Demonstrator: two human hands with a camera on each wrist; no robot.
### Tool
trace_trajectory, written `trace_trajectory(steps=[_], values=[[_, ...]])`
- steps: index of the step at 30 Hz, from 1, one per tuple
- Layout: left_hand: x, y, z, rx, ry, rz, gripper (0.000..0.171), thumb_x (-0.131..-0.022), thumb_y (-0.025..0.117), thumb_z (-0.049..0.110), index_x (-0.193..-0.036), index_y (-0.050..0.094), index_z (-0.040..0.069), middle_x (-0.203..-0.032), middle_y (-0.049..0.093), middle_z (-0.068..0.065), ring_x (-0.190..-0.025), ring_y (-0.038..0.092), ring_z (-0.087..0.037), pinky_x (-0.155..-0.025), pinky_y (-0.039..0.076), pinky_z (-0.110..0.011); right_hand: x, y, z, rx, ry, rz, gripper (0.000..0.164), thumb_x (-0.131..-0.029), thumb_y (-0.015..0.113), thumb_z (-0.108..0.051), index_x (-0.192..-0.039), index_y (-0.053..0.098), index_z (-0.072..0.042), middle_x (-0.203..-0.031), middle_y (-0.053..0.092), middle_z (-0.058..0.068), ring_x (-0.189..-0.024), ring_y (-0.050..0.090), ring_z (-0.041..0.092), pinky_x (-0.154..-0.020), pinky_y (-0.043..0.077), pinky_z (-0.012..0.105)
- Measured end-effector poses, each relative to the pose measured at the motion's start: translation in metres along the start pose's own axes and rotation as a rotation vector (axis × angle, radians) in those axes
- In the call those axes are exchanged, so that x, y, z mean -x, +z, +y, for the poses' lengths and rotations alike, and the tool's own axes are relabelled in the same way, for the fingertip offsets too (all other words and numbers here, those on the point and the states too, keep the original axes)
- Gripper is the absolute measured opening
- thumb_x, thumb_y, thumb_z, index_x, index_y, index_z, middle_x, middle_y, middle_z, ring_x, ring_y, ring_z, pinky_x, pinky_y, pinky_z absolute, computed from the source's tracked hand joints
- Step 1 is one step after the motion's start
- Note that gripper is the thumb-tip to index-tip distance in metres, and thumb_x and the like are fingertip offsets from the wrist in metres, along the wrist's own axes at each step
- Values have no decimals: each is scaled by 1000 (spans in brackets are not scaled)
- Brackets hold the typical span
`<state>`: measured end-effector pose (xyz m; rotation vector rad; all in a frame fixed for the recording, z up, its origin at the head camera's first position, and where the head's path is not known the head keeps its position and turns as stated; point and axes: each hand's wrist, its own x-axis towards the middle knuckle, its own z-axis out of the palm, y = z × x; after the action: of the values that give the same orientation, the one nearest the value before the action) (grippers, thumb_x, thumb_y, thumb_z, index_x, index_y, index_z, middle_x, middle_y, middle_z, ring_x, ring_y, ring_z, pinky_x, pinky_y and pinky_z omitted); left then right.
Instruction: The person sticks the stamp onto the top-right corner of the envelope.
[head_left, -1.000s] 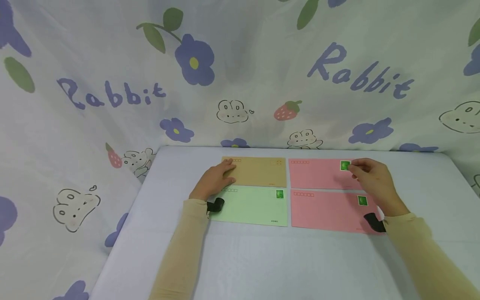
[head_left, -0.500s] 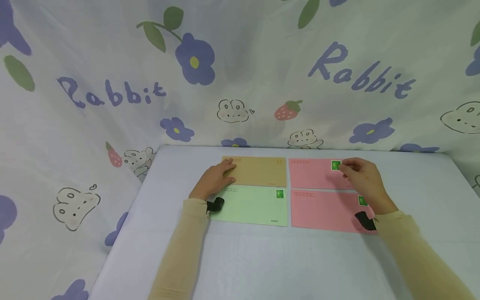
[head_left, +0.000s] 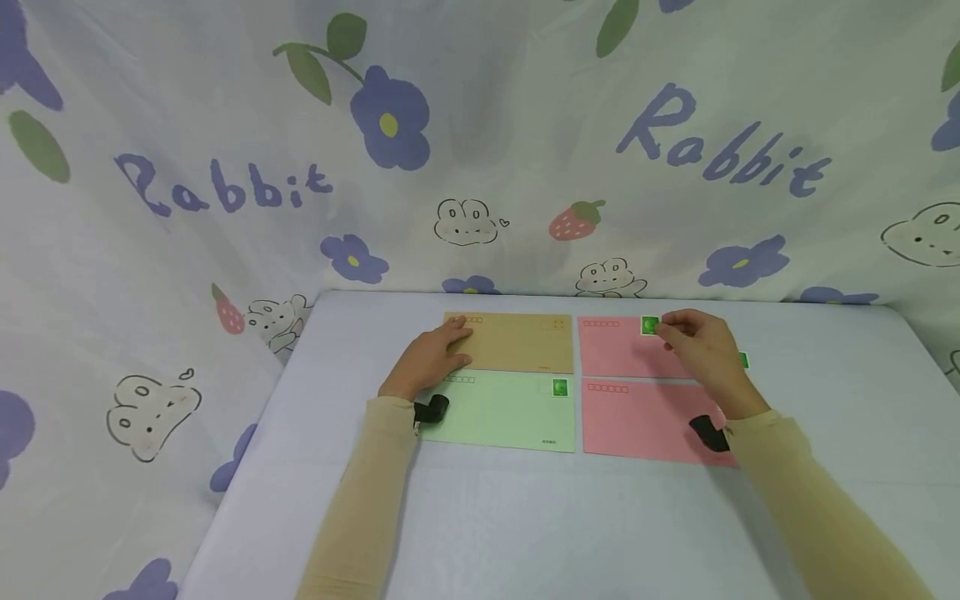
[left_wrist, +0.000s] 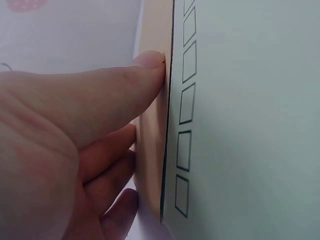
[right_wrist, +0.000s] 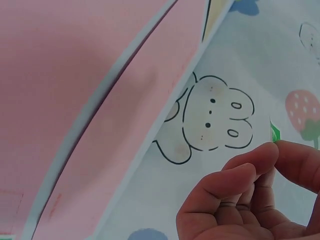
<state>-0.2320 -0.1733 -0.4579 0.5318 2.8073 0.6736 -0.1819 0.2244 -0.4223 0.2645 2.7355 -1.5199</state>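
My right hand (head_left: 701, 346) pinches a small green postage stamp (head_left: 650, 325) between thumb and fingertip, above the upper right part of the far pink envelope (head_left: 615, 350). In the right wrist view only a sliver of that stamp (right_wrist: 275, 132) shows past the fingertips. My left hand (head_left: 431, 360) rests on the left end of the tan envelope (head_left: 517, 346), fingers spread apart from the thumb. The left wrist view has the thumb (left_wrist: 115, 95) touching that envelope. Nearer to me lie a light green envelope (head_left: 495, 417) bearing a green stamp (head_left: 560, 387), and a second pink envelope (head_left: 637, 421), partly covered by my right wrist.
Another green stamp (head_left: 743, 360) peeks out just right of my right hand; what it lies on is hidden. All envelopes lie on a white-covered table (head_left: 495, 525). Behind stands a cloth backdrop (head_left: 525, 125) with rabbits, flowers and strawberries.
My right hand has moved left with the pinched stamp over the far pink envelope. Its wrist now hides the near pink envelope's stamp, and another stamp is uncovered at right. The left hand stays still.
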Motion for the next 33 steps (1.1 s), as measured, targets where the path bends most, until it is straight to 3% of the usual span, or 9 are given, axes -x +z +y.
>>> trace_trajectory(steps=[10, 18, 33], values=[[1, -1, 1, -2, -8, 0, 55, -89, 62, 30, -138, 45, 11, -150, 29, -2, -137, 27, -23, -110, 27, -42, -8, 13, -1, -34, -3, -9, 44, -86, 63, -40, -109, 61, -3, -98, 63, 13, -82, 61, 24, -62, 49, 42], [0, -2, 2, 1, -7, 4, 55, -89, 62, 30, -138, 45, 11, -150, 29, -2, -136, 28, -23, -110, 28, -42, -7, 21, -12, -25, 4, -51, 35, -90, 58, -31, -112, 59, -2, -104, 61, 19, -89, 60, 32, -68, 50, 31], [-1, -1, 1, 1, -5, -9, 55, -89, 62, 30, -138, 45, 11, -150, 28, -1, -137, 25, -22, -110, 27, -43, -13, 36, -15, -73, 18, -78, 32, -91, 59, -27, -111, 60, -3, -104, 61, 18, -90, 60, 32, -75, 50, 43]])
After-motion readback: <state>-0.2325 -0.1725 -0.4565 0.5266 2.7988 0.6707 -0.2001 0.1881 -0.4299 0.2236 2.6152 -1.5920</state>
